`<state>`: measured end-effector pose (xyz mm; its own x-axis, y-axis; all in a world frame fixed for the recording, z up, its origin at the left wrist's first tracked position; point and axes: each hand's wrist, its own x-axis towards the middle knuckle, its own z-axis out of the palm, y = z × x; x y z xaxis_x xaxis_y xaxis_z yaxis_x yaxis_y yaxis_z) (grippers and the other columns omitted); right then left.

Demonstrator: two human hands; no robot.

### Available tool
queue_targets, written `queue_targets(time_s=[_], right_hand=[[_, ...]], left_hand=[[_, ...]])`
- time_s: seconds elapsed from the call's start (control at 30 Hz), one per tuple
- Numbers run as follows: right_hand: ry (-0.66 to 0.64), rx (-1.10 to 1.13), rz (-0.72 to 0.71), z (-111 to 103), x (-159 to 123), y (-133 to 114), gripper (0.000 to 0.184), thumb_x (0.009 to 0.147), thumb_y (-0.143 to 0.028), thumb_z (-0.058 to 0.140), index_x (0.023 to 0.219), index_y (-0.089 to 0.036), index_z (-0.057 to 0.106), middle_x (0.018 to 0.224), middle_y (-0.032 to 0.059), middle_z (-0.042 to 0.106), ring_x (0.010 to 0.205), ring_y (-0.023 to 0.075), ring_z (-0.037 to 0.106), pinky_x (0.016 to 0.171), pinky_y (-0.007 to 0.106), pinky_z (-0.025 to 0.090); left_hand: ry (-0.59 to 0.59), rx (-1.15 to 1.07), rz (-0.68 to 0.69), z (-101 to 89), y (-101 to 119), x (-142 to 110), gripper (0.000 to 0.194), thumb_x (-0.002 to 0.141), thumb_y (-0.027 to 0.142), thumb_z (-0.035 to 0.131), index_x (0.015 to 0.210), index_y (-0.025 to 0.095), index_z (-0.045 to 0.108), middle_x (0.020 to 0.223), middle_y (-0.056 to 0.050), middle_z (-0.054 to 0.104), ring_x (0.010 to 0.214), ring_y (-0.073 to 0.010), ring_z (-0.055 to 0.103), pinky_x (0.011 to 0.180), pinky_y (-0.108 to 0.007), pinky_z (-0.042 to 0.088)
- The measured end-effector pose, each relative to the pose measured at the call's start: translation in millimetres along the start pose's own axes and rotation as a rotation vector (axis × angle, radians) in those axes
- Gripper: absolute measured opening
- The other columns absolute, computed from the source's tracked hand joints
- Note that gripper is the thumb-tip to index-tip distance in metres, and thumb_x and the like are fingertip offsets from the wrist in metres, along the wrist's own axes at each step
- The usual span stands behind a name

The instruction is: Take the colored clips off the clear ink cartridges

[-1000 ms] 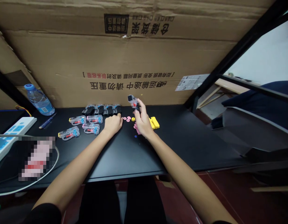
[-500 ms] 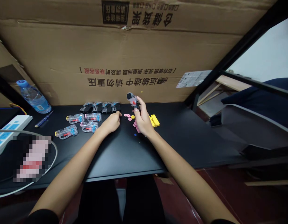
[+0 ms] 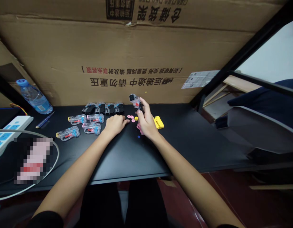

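My right hand (image 3: pixel 147 122) is closed around a small clear toy water gun (image 3: pixel 135 100) with black and red parts, held above the desk with its black end up. My left hand (image 3: pixel 116 123) rests low over the desktop with its fingers curled together; whatever they hold, if anything, is hidden. Just right of its fingertips lie several pink rings (image 3: pixel 130 117) and a yellow ring (image 3: pixel 136 118). Pink pieces (image 3: pixel 139 128) lie partly behind my right hand, with yellow pieces (image 3: pixel 158 122) on its far side.
Several clear toy water guns (image 3: pixel 91 128) lie left of my left hand, with a row of black-and-clear ones (image 3: pixel 110 108) behind. Farther left are a water bottle (image 3: pixel 34 96), a screwdriver (image 3: pixel 45 120), a power strip (image 3: pixel 10 131) and a white cable (image 3: pixel 58 155). Cardboard (image 3: pixel 136 47) stands at the back.
My left hand has shifted slightly right, closer to the pink rings, and its back has turned more upward. My right hand keeps the toy water gun in nearly the same place.
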<state>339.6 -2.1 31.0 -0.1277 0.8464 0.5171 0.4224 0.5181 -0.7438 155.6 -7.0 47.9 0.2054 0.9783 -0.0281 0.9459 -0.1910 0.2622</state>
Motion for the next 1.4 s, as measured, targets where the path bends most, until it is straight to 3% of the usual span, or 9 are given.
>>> queue_targets(time_s=[0.13,0.27,0.47,0.57,0.67,0.8,0.9,1.03,1.4], right_hand=[[-0.008,0.029,-0.007,1,0,1,0.062,0.11,-0.041,0.039,0.17,-0.024,0.033,0.162,0.0145,0.055,0.14,0.0327,0.062,0.121,0.057,0.051],[-0.009,0.044,0.004,0,0,-1,0.061,0.11,-0.041,0.042,0.168,-0.022,0.037,0.155,0.0161,0.061,0.133,0.0313,0.067,0.118,0.053,0.054],[-0.051,0.1,0.083,-3,0,-10,0.051,0.106,-0.044,0.053,0.15,-0.021,0.061,0.107,0.0094,0.08,0.088,0.0246,0.076,0.089,0.044,0.065],[-0.078,0.142,0.143,-2,-1,-14,0.047,0.104,-0.048,0.057,0.139,-0.021,0.069,0.088,0.0054,0.078,0.07,0.0206,0.071,0.071,0.037,0.063],[-0.076,0.187,0.195,-2,-2,-17,0.042,0.1,-0.052,0.061,0.125,-0.021,0.075,0.078,0.003,0.073,0.057,0.0168,0.063,0.052,0.029,0.053],[-0.17,0.334,0.298,-3,-4,-24,0.041,0.096,-0.059,0.065,0.106,-0.02,0.075,0.061,-0.0022,0.061,0.042,0.0112,0.045,0.038,0.024,0.033],[-0.211,0.471,0.397,1,-5,-29,0.039,0.091,-0.062,0.069,0.089,-0.023,0.065,0.052,-0.0082,0.046,0.038,0.0085,0.033,0.036,0.023,0.024],[-0.154,0.534,0.42,9,-6,-27,0.039,0.087,-0.059,0.073,0.081,-0.025,0.055,0.051,-0.0115,0.033,0.039,0.0074,0.027,0.038,0.021,0.023],[-0.189,0.478,0.403,8,-5,-23,0.036,0.09,-0.056,0.07,0.08,-0.026,0.051,0.052,-0.0121,0.031,0.035,0.0071,0.029,0.033,0.021,0.025]], left_hand=[[0.003,0.019,-0.046,1.9,3,4,0.047,0.109,0.056,0.05,0.109,0.019,0.08,0.114,-0.017,0.081,0.109,-0.0338,0.078,0.093,-0.04,0.057],[0.046,-0.021,-0.027,-3.7,1,2,0.046,0.113,0.049,0.042,0.109,0.02,0.078,0.112,-0.016,0.081,0.106,-0.0322,0.078,0.091,-0.038,0.056],[0.263,-0.202,0.098,-9.2,-17,-14,0.04,0.112,0.039,0.04,0.095,0.021,0.071,0.098,-0.01,0.079,0.096,-0.0258,0.075,0.088,-0.034,0.054],[0.427,-0.468,0.137,-6.5,-30,-17,0.029,0.111,0.033,0.039,0.118,0.02,0.064,0.107,-0.008,0.077,0.094,-0.0206,0.073,0.09,-0.032,0.055],[0.52,-0.676,0.19,-8.2,-35,-18,0.033,0.112,0.037,0.037,0.135,0.022,0.054,0.124,-0.01,0.073,0.098,-0.0187,0.072,0.09,-0.032,0.057],[0.454,-0.721,0.382,-8.9,-29,-24,0.03,0.11,0.043,0.049,0.132,0.024,0.055,0.133,-0.01,0.071,0.12,-0.0214,0.069,0.1,-0.033,0.055],[0.435,-0.763,0.355,-1.8,-23,-28,0.027,0.111,0.048,0.049,0.122,0.024,0.054,0.11,-0.005,0.076,0.096,-0.0178,0.072,0.092,-0.031,0.055],[0.401,-0.749,0.306,4.9,-22,-27,0.027,0.111,0.049,0.049,0.12,0.024,0.052,0.103,-0.004,0.077,0.087,-0.0171,0.071,0.086,-0.03,0.054],[0.408,-0.765,0.352,-2.1,-22,-26,0.024,0.11,0.047,0.05,0.113,0.024,0.054,0.084,0.002,0.066,0.068,-0.0131,0.057,0.068,-0.025,0.045]])
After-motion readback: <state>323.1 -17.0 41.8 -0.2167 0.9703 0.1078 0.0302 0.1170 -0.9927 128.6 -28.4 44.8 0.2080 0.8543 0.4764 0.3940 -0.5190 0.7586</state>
